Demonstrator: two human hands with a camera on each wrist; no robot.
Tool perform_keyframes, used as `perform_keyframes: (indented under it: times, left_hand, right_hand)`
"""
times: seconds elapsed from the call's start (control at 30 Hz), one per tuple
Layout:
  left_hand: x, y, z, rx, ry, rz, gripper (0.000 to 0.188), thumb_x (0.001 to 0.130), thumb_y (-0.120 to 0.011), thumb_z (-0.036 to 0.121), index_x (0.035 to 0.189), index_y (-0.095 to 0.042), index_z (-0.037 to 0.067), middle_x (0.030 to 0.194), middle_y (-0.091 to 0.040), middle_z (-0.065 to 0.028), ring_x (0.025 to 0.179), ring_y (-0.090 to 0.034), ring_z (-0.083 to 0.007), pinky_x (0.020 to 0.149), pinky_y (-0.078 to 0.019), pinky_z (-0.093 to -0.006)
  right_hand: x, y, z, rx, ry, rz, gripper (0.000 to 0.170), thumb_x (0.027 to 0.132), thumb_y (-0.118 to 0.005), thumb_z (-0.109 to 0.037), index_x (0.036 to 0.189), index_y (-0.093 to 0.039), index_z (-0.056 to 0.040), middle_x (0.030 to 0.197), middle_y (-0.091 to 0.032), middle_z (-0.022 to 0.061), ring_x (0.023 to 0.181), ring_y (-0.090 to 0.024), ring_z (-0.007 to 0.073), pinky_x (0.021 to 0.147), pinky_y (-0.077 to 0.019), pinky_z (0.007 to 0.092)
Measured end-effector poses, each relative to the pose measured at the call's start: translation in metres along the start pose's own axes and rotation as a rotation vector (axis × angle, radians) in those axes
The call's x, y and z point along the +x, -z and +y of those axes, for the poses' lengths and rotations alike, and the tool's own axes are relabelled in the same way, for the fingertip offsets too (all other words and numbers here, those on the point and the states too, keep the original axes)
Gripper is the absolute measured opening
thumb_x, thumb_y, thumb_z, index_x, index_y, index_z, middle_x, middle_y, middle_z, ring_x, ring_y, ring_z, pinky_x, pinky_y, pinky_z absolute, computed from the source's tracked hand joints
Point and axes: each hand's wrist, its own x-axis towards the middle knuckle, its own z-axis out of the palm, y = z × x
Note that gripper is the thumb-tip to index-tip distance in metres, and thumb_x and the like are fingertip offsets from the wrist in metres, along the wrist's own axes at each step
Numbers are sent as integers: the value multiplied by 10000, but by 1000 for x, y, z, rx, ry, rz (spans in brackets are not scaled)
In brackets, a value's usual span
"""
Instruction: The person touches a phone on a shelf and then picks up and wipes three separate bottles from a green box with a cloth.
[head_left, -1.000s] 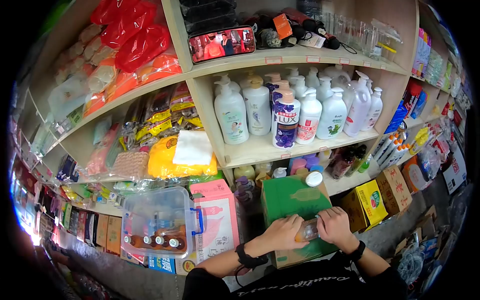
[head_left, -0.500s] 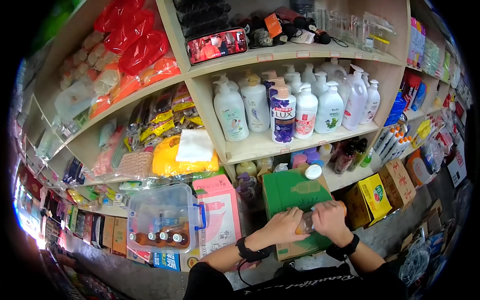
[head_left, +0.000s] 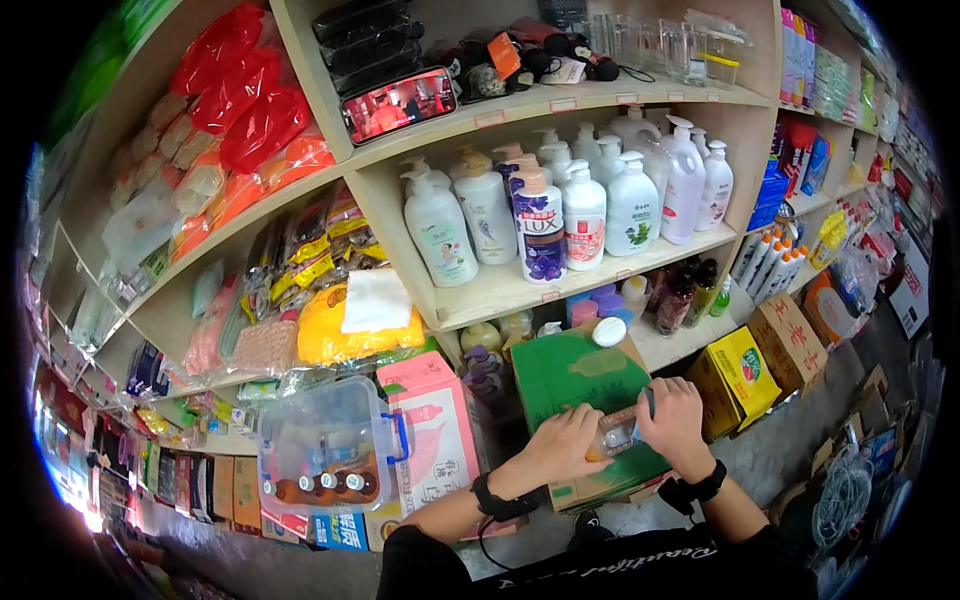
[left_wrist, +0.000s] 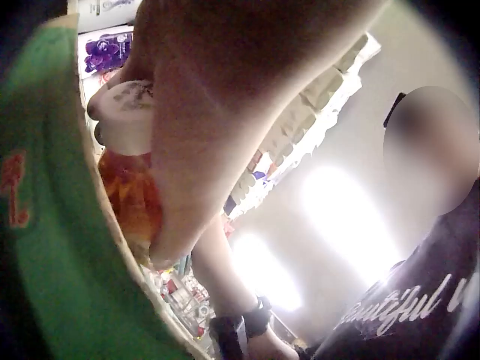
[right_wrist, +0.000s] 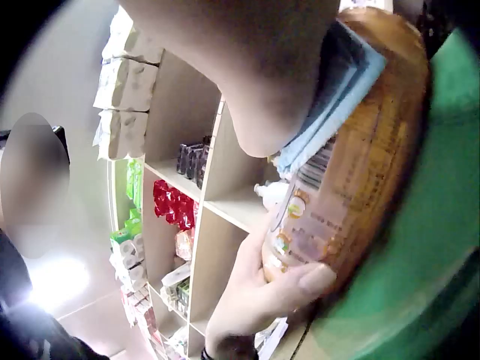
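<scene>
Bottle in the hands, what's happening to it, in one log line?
left hand: holds bottle | right hand: holds blue cloth against bottle | place: over green box

1. "LUX" stands in white capitals on a purple pump bottle (head_left: 541, 243).
2. "Beautiful", in white script, runs across the black shirt (left_wrist: 420, 300), followed by a cut-off letter.
3. The amber bottle (right_wrist: 375, 172) carries a barcode (right_wrist: 318, 166); its small print looks too blurred to read.
4. Red characters, unclear, mark the brown carton (head_left: 790, 335).
</scene>
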Motion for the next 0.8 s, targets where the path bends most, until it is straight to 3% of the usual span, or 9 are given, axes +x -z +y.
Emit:
perform_keyframes:
  times: [0.13, 0.2, 0.33, 0.53, 0.8]
  left_hand:
    - [-3, 3, 2, 29, 68, 103, 658, 832, -816, 522, 1092, -622, -51, 1059, -610, -195, 916, -685, -364, 807, -574, -433]
    - [-3, 3, 1, 27, 58, 66, 656, 836, -809, 536, 1063, -630, -52, 1043, -612, -195, 914, -685, -364, 802, -575, -434]
    - [-2, 3, 1, 33, 45, -21, 663, 822, -815, 548, 1039, -629, -50, 1009, -613, -195, 908, -683, -367, 785, -574, -431]
    - [-6, 0, 1, 56, -3, 6, 680, 784, -836, 551, 1042, -620, -40, 1015, -613, -200, 894, -681, -375, 770, -570, -434]
    - [-7, 2, 8, 145, 27, -2, 674, 776, -829, 570, 1018, -638, -29, 948, -627, -184, 851, -713, -348, 719, -592, -413]
  right_hand:
    - [-7, 4, -6, -31, -57, -32, 209, 839, -668, -215, 801, -653, -10, 777, -671, 186, 781, -644, 370, 750, -495, 468]
    - [-7, 0, -3, -23, -49, -45, 207, 840, -665, -211, 789, -648, -11, 780, -671, 190, 779, -642, 372, 751, -495, 469]
    - [-6, -8, -10, 34, 74, -100, 206, 840, -653, -198, 740, -626, -20, 724, -659, 177, 707, -637, 374, 712, -503, 476]
    - [-6, -21, -41, 113, 198, -197, 204, 831, -637, -207, 726, -622, -33, 682, -657, 173, 648, -653, 347, 663, -532, 452]
    - [-3, -1, -4, 99, 75, -139, 212, 834, -625, -183, 697, -610, -24, 668, -649, 183, 629, -655, 369, 626, -533, 474]
